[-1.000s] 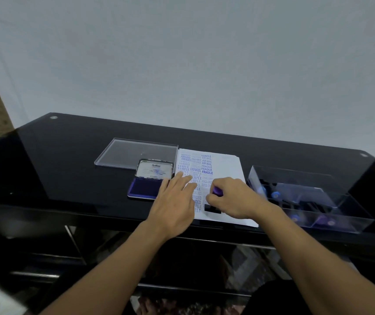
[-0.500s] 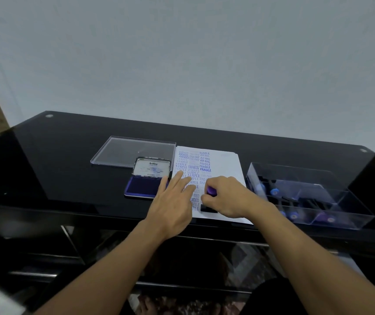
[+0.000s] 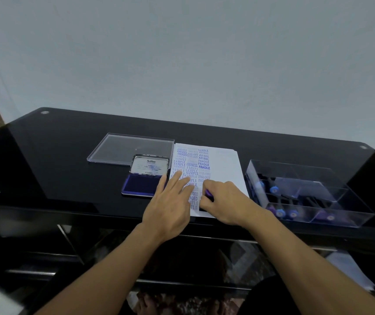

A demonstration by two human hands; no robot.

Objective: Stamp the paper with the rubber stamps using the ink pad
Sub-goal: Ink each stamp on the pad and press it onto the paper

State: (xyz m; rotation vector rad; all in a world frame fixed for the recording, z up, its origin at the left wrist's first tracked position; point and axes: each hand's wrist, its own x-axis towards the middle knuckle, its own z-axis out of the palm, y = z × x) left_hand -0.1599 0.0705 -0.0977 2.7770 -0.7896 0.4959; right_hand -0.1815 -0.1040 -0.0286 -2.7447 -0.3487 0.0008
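Note:
A white paper [image 3: 226, 169] covered with several blue word stamps lies on the black glass table [image 3: 68, 169]. My left hand [image 3: 173, 201] rests flat on the paper's lower left part, fingers straight. My right hand [image 3: 225, 203] grips a purple-handled rubber stamp [image 3: 207, 194], whose black base sits against the paper near its front edge. The open ink pad [image 3: 140, 185], blue with its lid raised, lies just left of the paper.
A clear plastic lid [image 3: 132, 147] lies behind the ink pad. At the right stands a clear compartment box [image 3: 332, 196] holding several more stamps with blue and purple handles. The table's front edge runs right below my hands.
Both hands stay in place on the paper; the right hand keeps the stamp down at the same spot. Only the camera view shifts slightly.

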